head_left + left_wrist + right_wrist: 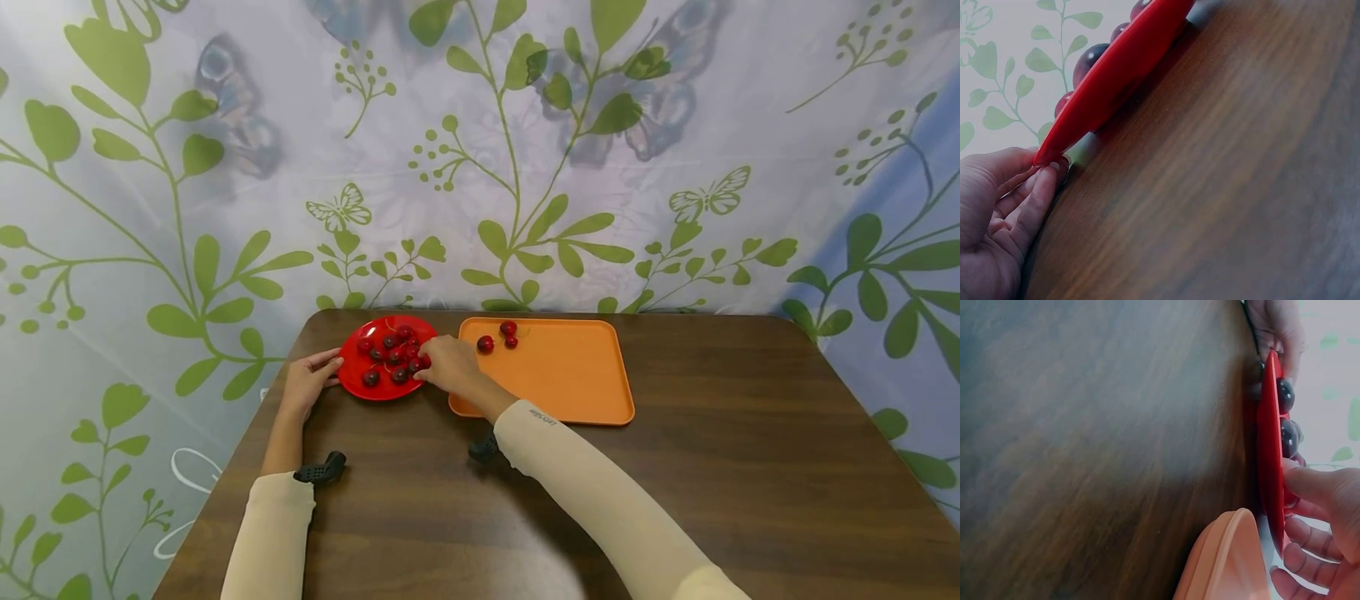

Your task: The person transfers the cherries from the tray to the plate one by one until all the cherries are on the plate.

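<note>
My left grip (303, 382) pinched the plate (385, 392) rim while my right grip (452, 364), hold unclear, met cherries (395, 356) that seemed light, slippery, best pinched mid-body.

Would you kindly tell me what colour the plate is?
The plate is red, showing best in the head view.

Glossy plastic-looking plate (385, 391); shiny, smooth cherries (394, 356); smooth plastic-looking tray (562, 379); wood-grained table (720, 442); cloth-like backdrop (465, 242)

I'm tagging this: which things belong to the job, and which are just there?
Likely in the job:
red plate, pinched by left hand
cherries, on plate and tray
orange tray
right hand, at the cherries

Just surroundings:
brown table
patterned backdrop
</note>
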The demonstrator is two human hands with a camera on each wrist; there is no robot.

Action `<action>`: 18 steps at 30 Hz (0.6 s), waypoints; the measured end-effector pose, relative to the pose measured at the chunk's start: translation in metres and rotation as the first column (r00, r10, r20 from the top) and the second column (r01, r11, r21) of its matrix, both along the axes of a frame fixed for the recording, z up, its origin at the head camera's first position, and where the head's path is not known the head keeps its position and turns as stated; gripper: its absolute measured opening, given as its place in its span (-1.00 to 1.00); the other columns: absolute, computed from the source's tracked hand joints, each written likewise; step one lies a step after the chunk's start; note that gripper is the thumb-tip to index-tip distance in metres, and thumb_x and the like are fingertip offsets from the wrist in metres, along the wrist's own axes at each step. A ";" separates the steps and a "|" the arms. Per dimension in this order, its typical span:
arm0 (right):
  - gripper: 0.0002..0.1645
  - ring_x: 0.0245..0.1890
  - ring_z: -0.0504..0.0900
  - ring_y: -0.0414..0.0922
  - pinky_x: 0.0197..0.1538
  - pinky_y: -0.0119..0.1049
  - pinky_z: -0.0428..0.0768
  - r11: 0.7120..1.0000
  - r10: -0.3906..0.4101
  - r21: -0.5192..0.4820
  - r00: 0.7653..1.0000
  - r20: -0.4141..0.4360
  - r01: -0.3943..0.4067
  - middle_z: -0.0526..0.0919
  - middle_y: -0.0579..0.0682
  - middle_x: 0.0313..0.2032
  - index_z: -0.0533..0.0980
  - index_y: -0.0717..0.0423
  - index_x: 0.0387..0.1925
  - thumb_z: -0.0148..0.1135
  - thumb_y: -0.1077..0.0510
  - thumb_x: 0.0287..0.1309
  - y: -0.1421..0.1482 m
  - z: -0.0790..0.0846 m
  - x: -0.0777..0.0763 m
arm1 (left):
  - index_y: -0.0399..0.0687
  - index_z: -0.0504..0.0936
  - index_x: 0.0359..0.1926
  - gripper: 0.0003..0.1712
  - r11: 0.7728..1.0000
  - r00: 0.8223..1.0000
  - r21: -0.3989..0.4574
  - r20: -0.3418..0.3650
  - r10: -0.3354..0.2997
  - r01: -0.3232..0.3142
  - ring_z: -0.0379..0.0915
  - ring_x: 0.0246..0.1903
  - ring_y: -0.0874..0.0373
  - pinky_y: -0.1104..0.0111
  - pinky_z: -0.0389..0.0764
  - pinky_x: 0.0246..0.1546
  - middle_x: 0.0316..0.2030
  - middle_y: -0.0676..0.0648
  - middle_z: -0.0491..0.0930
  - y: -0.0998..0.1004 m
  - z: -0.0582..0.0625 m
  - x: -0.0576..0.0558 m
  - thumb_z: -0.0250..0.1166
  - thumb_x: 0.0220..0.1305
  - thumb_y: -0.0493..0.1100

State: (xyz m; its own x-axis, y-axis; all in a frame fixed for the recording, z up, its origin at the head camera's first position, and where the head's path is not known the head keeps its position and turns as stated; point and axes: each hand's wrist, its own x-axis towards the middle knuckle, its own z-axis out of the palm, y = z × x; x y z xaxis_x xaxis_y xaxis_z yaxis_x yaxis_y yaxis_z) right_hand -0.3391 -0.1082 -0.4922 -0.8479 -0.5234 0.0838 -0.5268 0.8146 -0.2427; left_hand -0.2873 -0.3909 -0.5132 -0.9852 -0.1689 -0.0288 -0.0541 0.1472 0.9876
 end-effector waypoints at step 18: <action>-0.54 -0.51 0.49 -0.28 -0.56 -0.43 0.48 0.990 0.025 -0.140 0.999 0.037 -0.020 0.58 -0.23 -0.48 0.71 -0.06 0.00 0.48 -0.18 0.15 0.038 0.012 0.013 | -0.54 0.48 0.26 -0.53 1.000 1.000 -0.006 -0.012 0.001 -0.001 0.66 -0.32 0.31 0.42 0.75 -0.27 0.08 -0.38 0.59 0.003 0.001 0.001 0.26 0.42 -0.35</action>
State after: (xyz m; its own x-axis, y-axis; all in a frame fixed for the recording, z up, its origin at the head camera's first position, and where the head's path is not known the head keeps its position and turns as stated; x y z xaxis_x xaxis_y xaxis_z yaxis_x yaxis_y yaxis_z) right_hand -0.3259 -0.0698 -0.4804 -0.8402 -0.5278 0.1246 -0.5325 0.7593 -0.3741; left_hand -0.2865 -0.3881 -0.5123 -0.9854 -0.1697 -0.0156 -0.0421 0.1534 0.9873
